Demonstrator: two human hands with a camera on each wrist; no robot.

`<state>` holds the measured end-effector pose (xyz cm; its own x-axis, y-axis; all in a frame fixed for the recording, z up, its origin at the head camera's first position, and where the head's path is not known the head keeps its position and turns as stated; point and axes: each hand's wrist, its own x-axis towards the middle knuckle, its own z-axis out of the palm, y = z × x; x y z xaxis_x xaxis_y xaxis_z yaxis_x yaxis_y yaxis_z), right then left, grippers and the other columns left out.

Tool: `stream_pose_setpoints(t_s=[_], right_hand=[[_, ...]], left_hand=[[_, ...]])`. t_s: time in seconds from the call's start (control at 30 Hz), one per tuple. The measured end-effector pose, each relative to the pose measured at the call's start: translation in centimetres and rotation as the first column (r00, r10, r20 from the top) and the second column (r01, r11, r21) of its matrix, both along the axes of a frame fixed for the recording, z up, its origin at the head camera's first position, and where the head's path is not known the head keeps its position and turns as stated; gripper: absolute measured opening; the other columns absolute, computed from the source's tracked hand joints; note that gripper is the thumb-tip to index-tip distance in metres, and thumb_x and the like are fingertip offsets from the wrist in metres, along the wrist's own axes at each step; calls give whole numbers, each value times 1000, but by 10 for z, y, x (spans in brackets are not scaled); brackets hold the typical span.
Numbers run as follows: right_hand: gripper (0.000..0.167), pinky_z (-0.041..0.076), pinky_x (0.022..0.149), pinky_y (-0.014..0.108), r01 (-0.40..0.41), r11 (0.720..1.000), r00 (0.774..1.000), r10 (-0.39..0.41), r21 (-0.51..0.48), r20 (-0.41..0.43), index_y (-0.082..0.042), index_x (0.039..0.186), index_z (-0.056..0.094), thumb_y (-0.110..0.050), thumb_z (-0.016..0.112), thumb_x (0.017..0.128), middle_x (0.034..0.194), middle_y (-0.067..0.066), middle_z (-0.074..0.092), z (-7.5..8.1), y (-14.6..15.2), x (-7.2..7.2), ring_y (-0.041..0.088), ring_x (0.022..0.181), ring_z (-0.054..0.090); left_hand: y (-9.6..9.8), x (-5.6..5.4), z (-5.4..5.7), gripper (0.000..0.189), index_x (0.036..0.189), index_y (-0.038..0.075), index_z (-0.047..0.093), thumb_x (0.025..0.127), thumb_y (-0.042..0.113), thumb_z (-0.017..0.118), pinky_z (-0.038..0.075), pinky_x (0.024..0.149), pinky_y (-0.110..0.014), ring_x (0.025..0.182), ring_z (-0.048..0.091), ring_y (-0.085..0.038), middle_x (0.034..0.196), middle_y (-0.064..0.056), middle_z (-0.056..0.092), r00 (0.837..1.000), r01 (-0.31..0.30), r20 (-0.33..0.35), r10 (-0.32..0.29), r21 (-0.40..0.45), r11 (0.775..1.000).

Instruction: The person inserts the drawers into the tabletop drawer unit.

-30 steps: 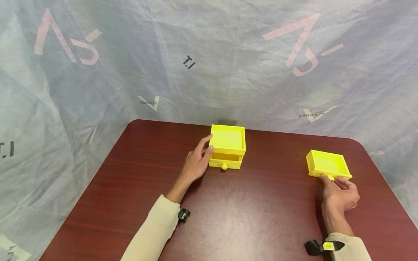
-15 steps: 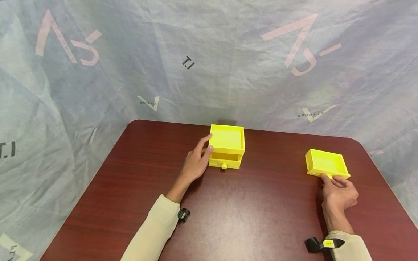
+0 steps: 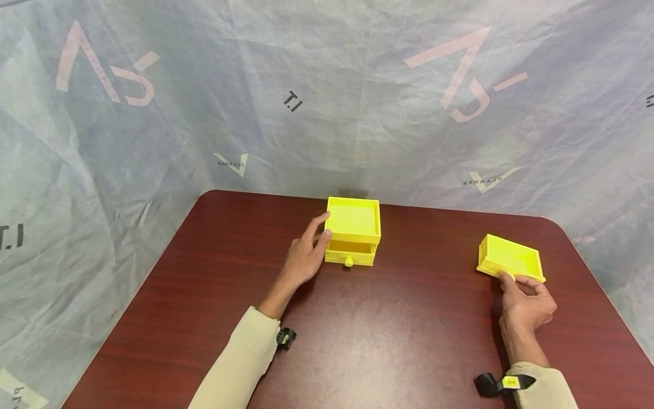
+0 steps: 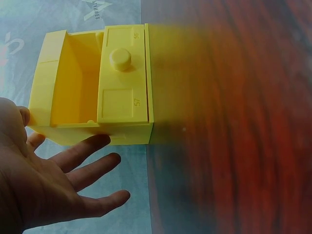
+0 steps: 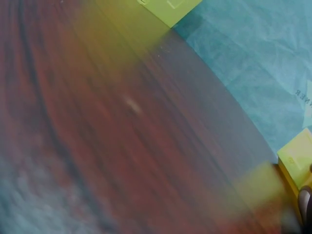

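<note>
A small yellow drawer cabinet [image 3: 353, 218] stands near the table's far edge, with a recessed top and an open upper slot. Its lower drawer [image 4: 124, 78] sits in place, round knob facing out. My left hand [image 3: 304, 258] is at the cabinet's left side, thumb and index fingertips touching its upper edge and the other fingers spread loosely along the wall. Off to the right, my right hand [image 3: 527, 307] pinches a separate yellow drawer [image 3: 511, 258] at its front knob. That drawer is open-topped, shows a bare floor, and is turned at an angle to the cabinet.
The dark red wooden table [image 3: 398, 341] has rounded far corners. A grey printed cloth [image 3: 327, 113] hangs behind it and along both sides. Black straps are on both wrists over cream sleeves. A stretch of tabletop lies between the cabinet and the loose drawer.
The loose drawer has turned slightly clockwise in my right hand, its right end swinging a little nearer to me. My left hand and the cabinet keep their places.
</note>
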<state>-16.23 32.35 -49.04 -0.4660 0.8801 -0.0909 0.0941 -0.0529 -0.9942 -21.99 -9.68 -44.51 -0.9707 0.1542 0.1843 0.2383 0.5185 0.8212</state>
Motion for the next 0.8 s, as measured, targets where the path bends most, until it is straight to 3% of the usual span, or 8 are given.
stream_pose_setpoints(t_s=[0.1, 0.33, 0.57, 0.8], right_hand=[[18, 45, 55, 9, 2, 1000, 1000, -3, -14, -25, -17, 77, 75, -12, 90, 69, 57, -15, 63, 0, 0, -1, -2, 48, 59], [16, 46, 51, 11, 6, 1000, 998, -7, -22, -59, -14, 75, 74, -7, 88, 70, 56, -12, 63, -1, -2, -2, 0, 45, 59], [15, 47, 53, 11, 11, 999, 997, -14, -39, -80, -12, 76, 75, -7, 87, 70, 57, -11, 65, -1, -3, -1, 1, 47, 60], [15, 47, 53, 11, 12, 999, 995, -17, -51, -103, -11, 77, 76, -7, 88, 69, 58, -10, 65, 2, -5, 1, 1, 48, 61]], left_hand=[[0, 0, 1, 47, 151, 50, 32, 105, 55, 36, 32, 47, -34, 46, 36, -15, 132, -9, 64, 1000, 7, 2, -7, 3, 1000], [0, 0, 2, 47, 151, 48, 33, 104, 55, 36, 39, 53, -36, 58, 52, -15, 131, -9, 65, 1000, 3, -4, -3, -1, 1000], [-1, 0, 1, 47, 151, 49, 32, 104, 56, 36, 29, 45, -33, 45, 29, -13, 132, -10, 64, 1000, 12, 10, -12, 6, 1000], [0, 1, 1, 47, 151, 49, 33, 104, 56, 36, 39, 53, -37, 56, 54, -17, 131, -8, 65, 1000, 3, -1, -3, 0, 1000]])
